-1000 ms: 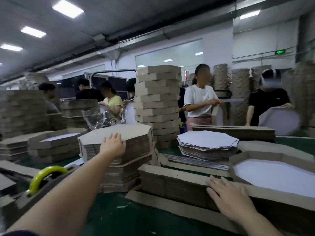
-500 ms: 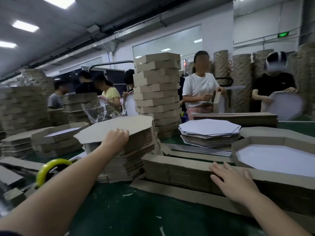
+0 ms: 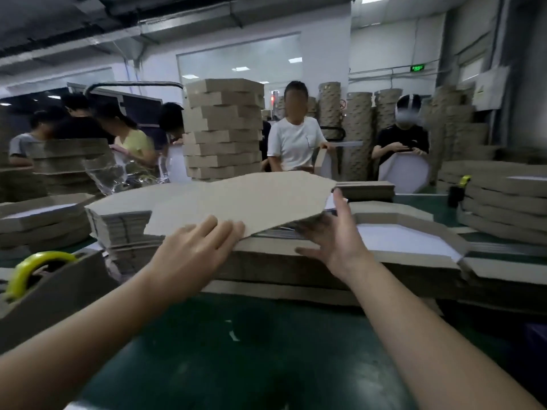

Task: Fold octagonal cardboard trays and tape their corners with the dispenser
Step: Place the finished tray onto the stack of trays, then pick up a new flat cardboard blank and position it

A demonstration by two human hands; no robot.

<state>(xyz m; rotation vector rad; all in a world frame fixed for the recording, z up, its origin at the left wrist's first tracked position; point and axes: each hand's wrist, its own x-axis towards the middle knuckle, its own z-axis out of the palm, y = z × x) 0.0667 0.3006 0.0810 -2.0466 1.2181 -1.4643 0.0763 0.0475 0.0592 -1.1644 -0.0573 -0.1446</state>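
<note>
From the head view, a person's two bare arms reach out over a dark green table top (image 3: 236, 344). The left hand (image 3: 195, 250) holds a flat brown cardboard blank (image 3: 242, 199) by its near edge. Its fingers lie close together on top of the board, and the thumb is hidden beneath it. The right hand (image 3: 334, 232) is at the blank's right edge with its fingers spread wide under the board and its thumb pointing up beside the corner.

The blank is clear of the table and tilted, its far side higher. It overlaps a stack of flat brown cardboard blanks (image 3: 124, 226) on the left. Just to the right sits a folded brown tray with a white inside (image 3: 414, 232). At the near left edge is a tape dispenser with a yellow-green roll (image 3: 38, 267), well apart from both hands.

Behind these rises a tall stack of folded brown trays (image 3: 225, 128). Beside it stands a worker in a white T-shirt (image 3: 296, 143), with other workers to either side.
</note>
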